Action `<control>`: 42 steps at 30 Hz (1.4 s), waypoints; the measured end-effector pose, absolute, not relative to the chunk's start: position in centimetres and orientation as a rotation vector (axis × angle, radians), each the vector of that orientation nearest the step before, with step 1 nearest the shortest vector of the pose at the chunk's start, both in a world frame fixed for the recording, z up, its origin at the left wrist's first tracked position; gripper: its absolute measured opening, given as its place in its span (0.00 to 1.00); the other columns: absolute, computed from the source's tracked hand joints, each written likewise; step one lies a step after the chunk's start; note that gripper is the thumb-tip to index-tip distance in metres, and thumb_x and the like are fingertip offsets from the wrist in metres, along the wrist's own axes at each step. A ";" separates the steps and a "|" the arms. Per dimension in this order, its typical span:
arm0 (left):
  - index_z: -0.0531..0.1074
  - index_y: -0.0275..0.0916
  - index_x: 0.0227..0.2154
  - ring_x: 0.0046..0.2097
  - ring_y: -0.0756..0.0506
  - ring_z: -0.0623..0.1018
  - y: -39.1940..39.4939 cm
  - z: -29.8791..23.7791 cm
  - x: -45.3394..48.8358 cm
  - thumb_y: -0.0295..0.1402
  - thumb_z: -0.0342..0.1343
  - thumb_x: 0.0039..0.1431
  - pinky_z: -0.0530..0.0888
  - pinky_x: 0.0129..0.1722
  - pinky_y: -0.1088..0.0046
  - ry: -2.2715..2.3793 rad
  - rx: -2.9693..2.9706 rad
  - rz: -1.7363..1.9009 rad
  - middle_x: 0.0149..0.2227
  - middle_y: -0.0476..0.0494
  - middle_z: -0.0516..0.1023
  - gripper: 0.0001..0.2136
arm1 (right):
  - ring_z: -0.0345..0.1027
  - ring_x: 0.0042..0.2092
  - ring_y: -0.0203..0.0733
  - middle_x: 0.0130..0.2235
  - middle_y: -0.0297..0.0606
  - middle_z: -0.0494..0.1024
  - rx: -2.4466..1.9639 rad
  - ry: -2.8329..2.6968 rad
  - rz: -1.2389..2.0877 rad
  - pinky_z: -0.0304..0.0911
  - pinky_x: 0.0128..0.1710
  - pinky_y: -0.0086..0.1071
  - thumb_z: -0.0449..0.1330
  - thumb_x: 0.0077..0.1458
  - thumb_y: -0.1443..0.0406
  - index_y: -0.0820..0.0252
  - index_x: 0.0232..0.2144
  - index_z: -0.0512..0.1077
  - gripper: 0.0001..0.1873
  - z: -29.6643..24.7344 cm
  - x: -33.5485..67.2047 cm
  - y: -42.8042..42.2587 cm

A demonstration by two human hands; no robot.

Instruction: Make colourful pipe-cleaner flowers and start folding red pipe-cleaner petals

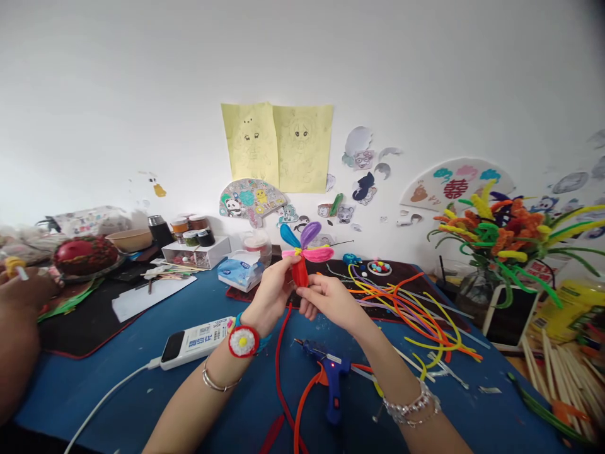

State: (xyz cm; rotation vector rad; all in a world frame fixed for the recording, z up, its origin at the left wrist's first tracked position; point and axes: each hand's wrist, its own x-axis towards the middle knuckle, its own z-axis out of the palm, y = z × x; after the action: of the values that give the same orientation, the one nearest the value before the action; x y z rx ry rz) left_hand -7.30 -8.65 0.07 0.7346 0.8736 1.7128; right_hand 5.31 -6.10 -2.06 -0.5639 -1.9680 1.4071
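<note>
Between both hands, in front of the wall, is a pipe-cleaner flower (311,234) with blue, purple, pink and red petals around a small yellow middle. My left hand (276,284) is closed, pinching the flower near its centre from the left. Fingers of my right hand (328,297) are pressed together at the lower end of the red petal (299,272). A thin dark wire (338,243) sticks out to the right behind the pink petals. Below my hands, a blue glue gun (334,378) with a lit red light lies on the table.
Loose pipe cleaners (425,315) lie in a tangle at the right. A vase of pipe-cleaner flowers (482,271) stands beyond a propped phone (510,315). Left are a tissue pack (241,270), a cabled white device (196,343) and another person's hand (23,296).
</note>
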 end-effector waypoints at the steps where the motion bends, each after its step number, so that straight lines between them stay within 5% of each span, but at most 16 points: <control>1: 0.68 0.35 0.19 0.19 0.55 0.65 -8.6 0.2 -7.5 0.30 0.61 0.43 0.60 0.18 0.79 0.863 0.733 1.710 0.17 0.54 0.68 0.07 | 0.65 0.19 0.34 0.20 0.32 0.73 -0.560 -2.030 1.411 0.62 0.21 0.28 0.54 0.55 0.56 0.61 0.33 0.69 0.13 -2.0 5.6 -6.0; 9: 0.72 0.33 0.25 0.24 0.54 0.70 -9.1 0.7 -7.7 0.28 0.61 0.43 0.66 0.24 0.80 0.732 0.746 1.638 0.23 0.52 0.72 0.05 | 0.48 0.17 0.28 0.14 0.23 0.58 -0.662 -1.928 1.255 0.49 0.20 0.25 0.52 0.57 0.54 0.62 0.30 0.72 0.18 -3.3 8.6 -1.4; 17: 0.67 0.34 0.16 0.20 0.55 0.63 -9.5 -0.4 -5.8 0.29 0.59 0.45 0.59 0.21 0.78 0.841 0.974 1.770 0.17 0.52 0.67 0.08 | 0.69 0.42 0.40 0.40 0.36 0.76 -0.492 -1.886 1.293 0.63 0.44 0.34 0.61 0.51 0.59 0.58 0.44 0.72 0.17 -1.5 8.9 -3.5; 30: 0.71 0.33 0.21 0.27 0.53 0.67 -10.1 -1.3 -4.2 0.30 0.60 0.48 0.64 0.30 0.77 0.760 1.021 1.900 0.23 0.49 0.70 0.06 | 0.71 0.42 0.44 0.39 0.39 0.77 -0.552 -1.636 1.234 0.67 0.43 0.36 0.64 0.48 0.59 0.60 0.39 0.73 0.16 0.1 7.4 -7.1; 42: 0.75 0.35 0.29 0.34 0.51 0.72 -9.4 -1.8 -4.2 0.31 0.62 0.47 0.67 0.36 0.75 0.524 0.812 1.649 0.31 0.47 0.75 0.07 | 0.73 0.44 0.48 0.39 0.39 0.81 -0.607 -1.502 1.216 0.66 0.48 0.41 0.67 0.43 0.63 0.60 0.36 0.77 0.15 -0.3 7.5 -6.4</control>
State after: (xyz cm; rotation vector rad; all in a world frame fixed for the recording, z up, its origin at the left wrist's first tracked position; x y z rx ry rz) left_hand -4.23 -9.41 -1.83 0.8120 0.5235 1.6485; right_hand 7.53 -6.37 -0.27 -0.6072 -1.5020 1.2159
